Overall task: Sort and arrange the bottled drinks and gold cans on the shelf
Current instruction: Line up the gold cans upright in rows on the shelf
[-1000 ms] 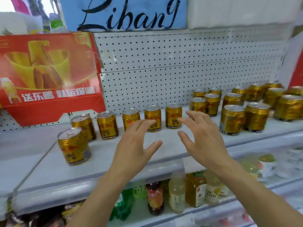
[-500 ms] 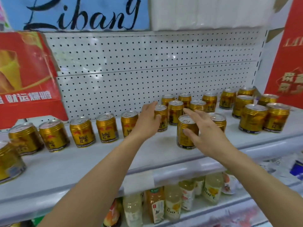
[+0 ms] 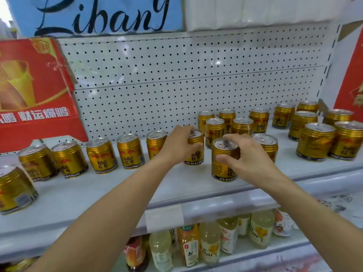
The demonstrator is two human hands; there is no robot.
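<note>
On upper shelf: left hand grips row-end Red Bull can, right hand grips front can; likely next, slot front can into row.

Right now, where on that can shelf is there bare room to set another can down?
The shelf is bare along its front, between the row of cans and the edge, left of the right hand. Crowded: the cluster behind both hands, and the far-right group.

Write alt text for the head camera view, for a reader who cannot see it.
A person's left hand grips one gold can and the right hand grips another gold can on a white shelf holding many more. Bottled drinks stand on the shelf below.
</note>
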